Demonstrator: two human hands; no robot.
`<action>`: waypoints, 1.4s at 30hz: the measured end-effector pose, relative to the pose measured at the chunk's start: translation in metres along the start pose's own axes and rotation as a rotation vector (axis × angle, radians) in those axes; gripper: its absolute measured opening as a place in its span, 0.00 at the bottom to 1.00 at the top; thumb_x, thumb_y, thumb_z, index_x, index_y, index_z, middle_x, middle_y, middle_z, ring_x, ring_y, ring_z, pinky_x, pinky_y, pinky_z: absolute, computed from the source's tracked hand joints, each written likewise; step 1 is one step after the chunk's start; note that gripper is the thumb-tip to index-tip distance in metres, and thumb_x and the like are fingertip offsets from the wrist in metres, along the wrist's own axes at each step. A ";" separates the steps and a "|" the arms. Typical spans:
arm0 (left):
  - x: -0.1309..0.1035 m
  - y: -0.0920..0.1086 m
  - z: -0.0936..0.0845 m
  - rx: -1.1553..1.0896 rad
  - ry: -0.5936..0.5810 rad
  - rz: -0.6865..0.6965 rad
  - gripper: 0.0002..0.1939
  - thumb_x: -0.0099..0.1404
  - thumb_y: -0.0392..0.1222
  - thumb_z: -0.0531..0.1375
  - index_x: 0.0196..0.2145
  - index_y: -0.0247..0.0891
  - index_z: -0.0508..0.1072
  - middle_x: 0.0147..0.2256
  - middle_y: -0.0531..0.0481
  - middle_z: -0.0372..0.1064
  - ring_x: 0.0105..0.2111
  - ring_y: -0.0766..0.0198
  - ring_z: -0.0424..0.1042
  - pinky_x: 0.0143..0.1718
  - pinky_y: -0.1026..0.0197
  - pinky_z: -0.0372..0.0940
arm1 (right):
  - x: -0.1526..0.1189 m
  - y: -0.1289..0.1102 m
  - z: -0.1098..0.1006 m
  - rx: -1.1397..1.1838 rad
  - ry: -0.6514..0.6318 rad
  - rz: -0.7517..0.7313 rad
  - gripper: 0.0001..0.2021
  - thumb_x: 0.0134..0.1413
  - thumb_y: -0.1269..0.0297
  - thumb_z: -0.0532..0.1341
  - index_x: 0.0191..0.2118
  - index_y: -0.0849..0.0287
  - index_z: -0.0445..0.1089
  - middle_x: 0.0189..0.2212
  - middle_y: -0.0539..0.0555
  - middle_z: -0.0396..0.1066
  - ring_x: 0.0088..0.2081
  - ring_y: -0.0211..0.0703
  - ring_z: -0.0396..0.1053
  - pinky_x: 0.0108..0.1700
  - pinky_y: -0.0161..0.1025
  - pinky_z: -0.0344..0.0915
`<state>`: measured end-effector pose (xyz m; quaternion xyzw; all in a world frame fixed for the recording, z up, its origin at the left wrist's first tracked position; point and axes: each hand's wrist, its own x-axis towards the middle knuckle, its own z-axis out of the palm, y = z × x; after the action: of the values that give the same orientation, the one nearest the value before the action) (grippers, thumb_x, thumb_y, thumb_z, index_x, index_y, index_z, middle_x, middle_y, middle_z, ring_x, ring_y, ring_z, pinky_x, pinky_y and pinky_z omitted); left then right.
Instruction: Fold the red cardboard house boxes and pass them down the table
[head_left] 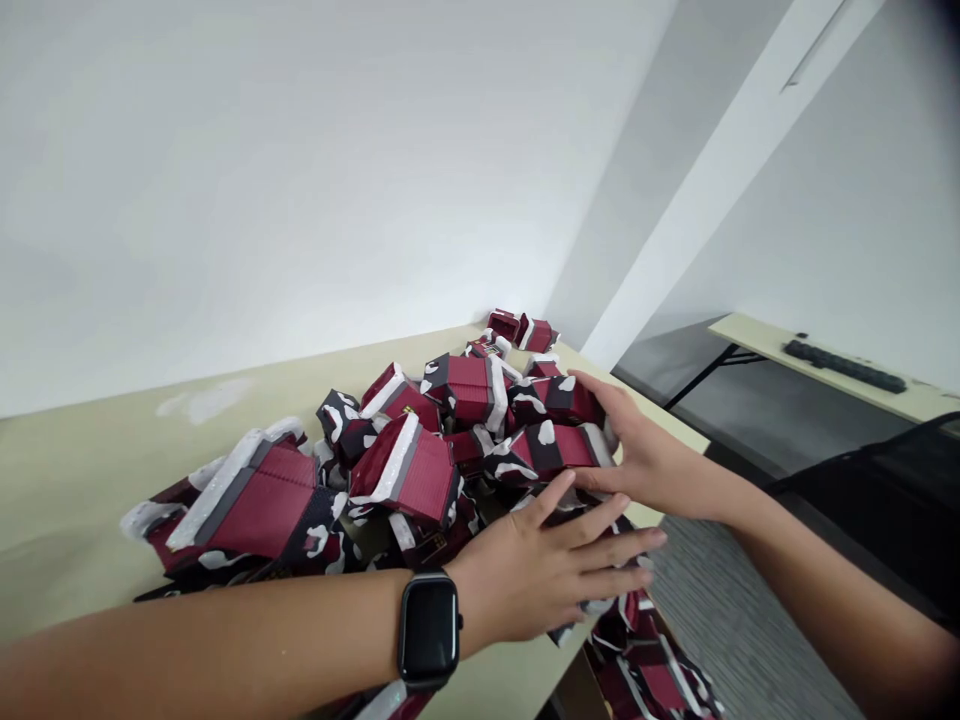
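A heap of small maroon and black model houses, trimmed in white like snow, lies jumbled on the pale table. My left hand, with a black smartwatch on its wrist, is spread palm down over the near right part of the heap. Some houses under it are hidden. My right hand curves around the heap's right end. Its thumb and fingers are apart, touching the ends of two stacked houses, one of them a maroon house with a grey-white edge.
Below the table's near right edge stands a cardboard box holding more such houses. A few houses sit at the far corner by the wall. To the right are a black chair and another table bearing a long dark object.
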<state>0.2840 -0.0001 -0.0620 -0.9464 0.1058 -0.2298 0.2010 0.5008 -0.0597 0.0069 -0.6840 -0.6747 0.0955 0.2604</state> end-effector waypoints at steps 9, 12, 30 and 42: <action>-0.002 0.000 0.010 -0.099 -0.050 -0.048 0.28 0.77 0.52 0.53 0.71 0.50 0.61 0.74 0.52 0.46 0.73 0.47 0.44 0.68 0.39 0.47 | 0.053 0.012 -0.032 0.177 0.059 0.053 0.32 0.63 0.42 0.61 0.69 0.40 0.61 0.69 0.52 0.62 0.69 0.60 0.62 0.67 0.62 0.64; -0.002 0.001 0.009 -0.106 -0.054 -0.055 0.27 0.77 0.52 0.52 0.70 0.51 0.62 0.74 0.53 0.48 0.73 0.48 0.45 0.69 0.40 0.47 | 0.117 0.034 -0.031 0.074 0.165 0.123 0.28 0.62 0.44 0.62 0.63 0.50 0.69 0.63 0.58 0.70 0.64 0.60 0.68 0.63 0.56 0.68; -0.007 0.003 0.010 -0.122 -0.084 -0.087 0.26 0.79 0.46 0.48 0.71 0.49 0.60 0.74 0.53 0.49 0.74 0.53 0.45 0.72 0.44 0.46 | 0.250 0.078 -0.005 -0.236 0.262 0.284 0.09 0.56 0.59 0.66 0.37 0.60 0.76 0.38 0.59 0.78 0.43 0.52 0.74 0.46 0.46 0.71; -0.006 0.009 0.016 -0.093 -0.035 -0.090 0.26 0.78 0.46 0.49 0.71 0.47 0.61 0.72 0.53 0.54 0.73 0.51 0.47 0.71 0.41 0.36 | 0.106 0.050 -0.043 0.377 -0.060 0.288 0.20 0.46 0.41 0.74 0.33 0.52 0.77 0.32 0.52 0.78 0.36 0.46 0.73 0.41 0.45 0.70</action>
<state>0.2852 -0.0009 -0.0816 -0.9624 0.0702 -0.2167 0.1481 0.5725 0.0361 0.0423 -0.7094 -0.5480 0.2760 0.3470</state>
